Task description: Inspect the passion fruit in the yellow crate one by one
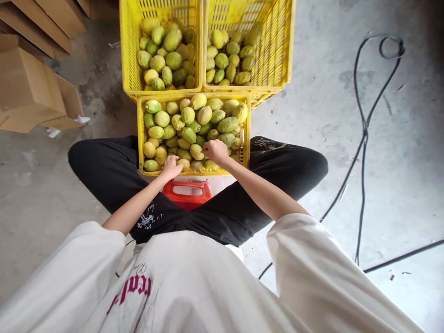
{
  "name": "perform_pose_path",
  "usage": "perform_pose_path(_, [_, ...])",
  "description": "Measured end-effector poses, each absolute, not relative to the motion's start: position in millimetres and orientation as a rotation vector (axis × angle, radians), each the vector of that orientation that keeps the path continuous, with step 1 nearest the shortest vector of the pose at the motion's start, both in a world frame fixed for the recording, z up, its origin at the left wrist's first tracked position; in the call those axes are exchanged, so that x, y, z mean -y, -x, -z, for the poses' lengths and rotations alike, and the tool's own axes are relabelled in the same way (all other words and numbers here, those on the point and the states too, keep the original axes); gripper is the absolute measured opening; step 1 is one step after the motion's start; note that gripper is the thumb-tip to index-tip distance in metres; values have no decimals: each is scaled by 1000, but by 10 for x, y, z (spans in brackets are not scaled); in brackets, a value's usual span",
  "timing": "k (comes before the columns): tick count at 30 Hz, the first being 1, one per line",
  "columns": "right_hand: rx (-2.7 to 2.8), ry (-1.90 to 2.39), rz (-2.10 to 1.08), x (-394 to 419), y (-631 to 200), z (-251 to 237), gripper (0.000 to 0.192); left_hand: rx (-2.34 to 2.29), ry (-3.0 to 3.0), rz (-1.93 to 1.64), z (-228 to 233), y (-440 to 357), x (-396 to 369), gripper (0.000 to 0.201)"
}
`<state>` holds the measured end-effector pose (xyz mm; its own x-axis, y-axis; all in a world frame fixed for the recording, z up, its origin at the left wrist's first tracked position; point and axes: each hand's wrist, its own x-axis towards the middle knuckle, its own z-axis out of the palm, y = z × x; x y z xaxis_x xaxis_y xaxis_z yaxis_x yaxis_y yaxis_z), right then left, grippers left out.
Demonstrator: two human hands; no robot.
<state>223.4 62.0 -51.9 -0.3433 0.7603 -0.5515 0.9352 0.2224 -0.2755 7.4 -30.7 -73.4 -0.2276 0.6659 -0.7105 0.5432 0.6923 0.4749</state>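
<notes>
A yellow plastic crate (141, 138) full of oval green-yellow fruits (188, 134) stands between my knees. At its near edge, my left hand (171, 168) reaches over the rim with thumb and fingers apart, beside a yellow fruit (183, 164). Further right, my right hand (215, 152) is closed, fingertips pinched together at the end of another yellowish fruit (196, 152). Whatever lies inside that pinch is too small to make out. The fruits vary from deep green to yellow and lie in a loose heap.
Two larger yellow crates, one at the left (125, 55) and one at the right (289, 51), hold more fruits just beyond. A red plastic stool (189, 200) shows below me. Cardboard boxes (31, 88) stand at the left; a black cable (364, 134) loops over the concrete floor.
</notes>
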Motion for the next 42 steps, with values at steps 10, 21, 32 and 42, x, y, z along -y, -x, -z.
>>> perform_pose_path(10, [-2137,-1489,828,-603,-2212,551,44,-1760,-1188,100,770,-231,268,65])
perform_pose_path(21, [-2157,-1341,760,-622,-1997,583,45,-1874,-907,-194,622,-366,189,76])
perform_pose_path(32, [-2167,-1300,697,-560,-1836,690,60,-1577,-204,-459,61,-185,-11,48])
perform_pose_path(42, [-2152,-1373,819,-585,-1834,684,96,-1560,-438,-409,-212,-23,-462,15])
